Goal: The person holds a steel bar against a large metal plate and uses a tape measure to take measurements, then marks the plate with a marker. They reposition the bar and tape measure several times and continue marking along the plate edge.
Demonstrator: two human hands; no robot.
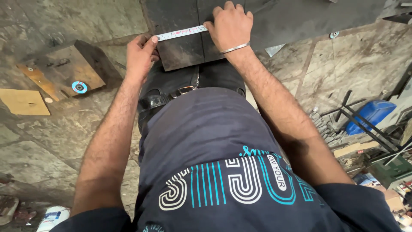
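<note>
Between left hand (140,55) and right hand (231,26), tape measure (182,32) spans metal sheet (180,51).

Both your arms are reaching forward and down, bare from the sleeves, elbows slightly bent and set wide of your torso. Your left hand (140,55) is lying knuckles up, fingers curled, thumb pressing down flat at its tip. Your right hand (229,25) is sitting further forward, palm down, fingers bent and bunched together, pressing down at the fingertips. Your right wrist is running straight with the forearm. The two hands are near each other, not touching.
</note>
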